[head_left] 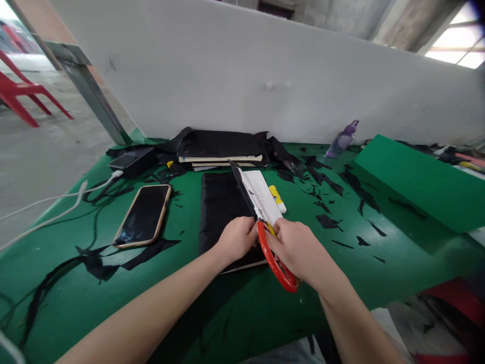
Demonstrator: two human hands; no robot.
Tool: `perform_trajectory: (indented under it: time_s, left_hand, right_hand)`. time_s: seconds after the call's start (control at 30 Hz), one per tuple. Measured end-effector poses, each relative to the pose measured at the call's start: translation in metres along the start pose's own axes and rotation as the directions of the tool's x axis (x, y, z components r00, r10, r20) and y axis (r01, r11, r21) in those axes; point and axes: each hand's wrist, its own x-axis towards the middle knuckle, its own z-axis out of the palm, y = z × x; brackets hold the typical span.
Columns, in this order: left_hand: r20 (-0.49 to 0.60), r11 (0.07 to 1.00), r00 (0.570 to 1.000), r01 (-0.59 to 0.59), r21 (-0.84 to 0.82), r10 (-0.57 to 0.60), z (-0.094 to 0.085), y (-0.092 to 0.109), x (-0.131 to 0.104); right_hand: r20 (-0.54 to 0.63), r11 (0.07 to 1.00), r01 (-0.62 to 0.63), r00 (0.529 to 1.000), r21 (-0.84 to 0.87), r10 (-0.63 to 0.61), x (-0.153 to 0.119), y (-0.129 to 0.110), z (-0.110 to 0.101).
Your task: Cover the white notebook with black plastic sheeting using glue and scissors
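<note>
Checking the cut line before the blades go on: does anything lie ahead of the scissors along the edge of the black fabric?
Nothing visible does. The scissors, in the right hand, run along the right edge of the black fabric, held by the left hand. The glue stick lies right of the blades; the stack lies beyond the fabric's far end.

Workshop setting: green-covered worktop [397,253] littered with black fabric offcuts [326,220], stacked black-wrapped boards [220,149], bare concrete floor [41,151], white partition board [265,71] behind.

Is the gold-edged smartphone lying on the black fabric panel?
No, the gold-edged smartphone lies on the green table, left of the black fabric panel.
</note>
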Motion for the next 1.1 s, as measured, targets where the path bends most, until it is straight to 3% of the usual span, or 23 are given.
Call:
perform_trajectory:
  time_s: [0.4, 0.67, 0.87, 0.97, 1.1]
  left_hand:
    - [0.011, 1.0, 1.0, -0.003, -0.027, 0.003, 0.001, 0.0, 0.001]
    - [0.01, 0.999, 1.0, 0.008, -0.05, -0.007, 0.001, 0.001, 0.001]
    - [0.024, 0.995, 0.999, 0.029, -0.099, -0.026, 0.003, -0.001, 0.001]
    - [0.02, 0.989, 0.998, 0.053, -0.138, -0.051, 0.004, -0.004, 0.002]
    - [0.022, 0.978, 0.996, 0.085, -0.19, -0.083, 0.004, -0.007, 0.004]
  right_hand:
    - [0.027, 1.0, -0.004, 1.0, 0.009, 0.004, 0.0, 0.002, 0.002]
    - [-0.025, 0.999, -0.023, 0.999, 0.036, 0.024, 0.002, 0.012, 0.007]
    - [-0.138, 0.993, -0.083, 0.986, 0.085, 0.094, 0.01, 0.024, 0.002]
    - [-0.261, 0.988, -0.107, 0.956, 0.114, 0.134, 0.016, 0.033, -0.006]
    - [-0.446, 0.984, 0.009, 0.892, 0.178, 0.072, 0.031, 0.049, -0.018]
